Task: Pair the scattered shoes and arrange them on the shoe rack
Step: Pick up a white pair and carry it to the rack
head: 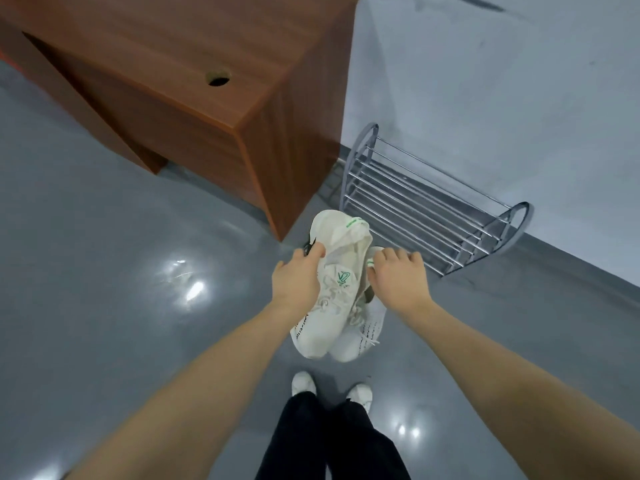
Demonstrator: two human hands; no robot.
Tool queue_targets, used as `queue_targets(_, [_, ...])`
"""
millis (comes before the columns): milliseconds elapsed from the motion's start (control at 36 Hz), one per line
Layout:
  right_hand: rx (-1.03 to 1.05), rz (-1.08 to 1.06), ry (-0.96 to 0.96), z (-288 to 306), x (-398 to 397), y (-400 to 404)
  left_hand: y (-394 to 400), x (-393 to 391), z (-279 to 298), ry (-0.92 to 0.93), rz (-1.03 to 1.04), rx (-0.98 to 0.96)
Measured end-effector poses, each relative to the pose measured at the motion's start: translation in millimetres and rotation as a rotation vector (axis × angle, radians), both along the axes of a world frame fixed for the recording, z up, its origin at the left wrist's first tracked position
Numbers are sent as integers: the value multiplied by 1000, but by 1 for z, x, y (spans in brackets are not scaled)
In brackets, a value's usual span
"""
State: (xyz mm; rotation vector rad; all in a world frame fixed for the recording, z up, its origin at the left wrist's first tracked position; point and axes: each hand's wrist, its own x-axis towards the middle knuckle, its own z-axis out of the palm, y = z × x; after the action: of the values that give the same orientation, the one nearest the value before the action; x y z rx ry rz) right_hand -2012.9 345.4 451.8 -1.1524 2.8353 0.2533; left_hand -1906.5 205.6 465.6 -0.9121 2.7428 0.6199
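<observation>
Both grips are wrapped around white sneakers, held up in the air over the grey floor [104, 237]. Left hand [297, 279] has its fingers curled over the side of the left sneaker [330, 289], the one with the green logo on the tongue and black lettering along the side. Right hand [398, 278] is closed on the collar end of the right sneaker [360, 336], which is mostly hidden behind the first one, so exactly how the fingers sit can't be made out. The two shoes are pressed side by side, toes pointed down and back toward the person, heels up toward the rack.

A metal shoe rack [426, 206] with chrome bars is parked against the pale wall [485, 98], just beyond the hands, and no shoes are seen on it. A brown wooden desk [194, 74] with a round cable hole is set right beside the rack on its left. Black trousers [332, 441] and the person's own white shoes [304, 382] are seen at the bottom.
</observation>
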Motion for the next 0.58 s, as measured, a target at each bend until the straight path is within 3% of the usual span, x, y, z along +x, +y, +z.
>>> queue_targets(389, [75, -92, -175, -102, -75, 8, -2, -75, -116, -48, -143, 12])
queue_targets(583, [137, -169, -266, -199, -112, 15, 5, -102, -217, -134, -150, 47])
